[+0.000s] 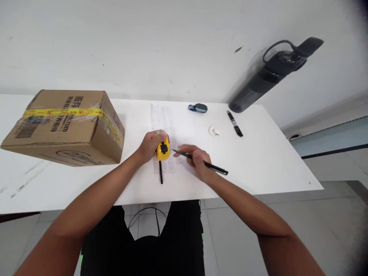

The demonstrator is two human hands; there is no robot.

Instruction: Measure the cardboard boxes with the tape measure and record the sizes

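My left hand point(149, 147) is closed around a yellow tape measure point(163, 152), with the thumb along its top end. A black strap point(160, 172) hangs from the tape measure's near end and lies toward the table's front edge. In my right hand point(199, 161) is a black pen point(215, 167), its tip pointing left at the tape measure but apart from it. Under both hands lies a sheet of paper point(161, 117) covered in small grey print, partly hidden by the left hand and the tape measure.
A taped cardboard box point(71, 126) stands at the left of the white table point(258, 161). Toward the back right are a small teal toy-like object point(198, 108), a white curled piece point(213, 131), a black marker point(235, 123) and a tall dark bottle point(258, 86) near the wall.
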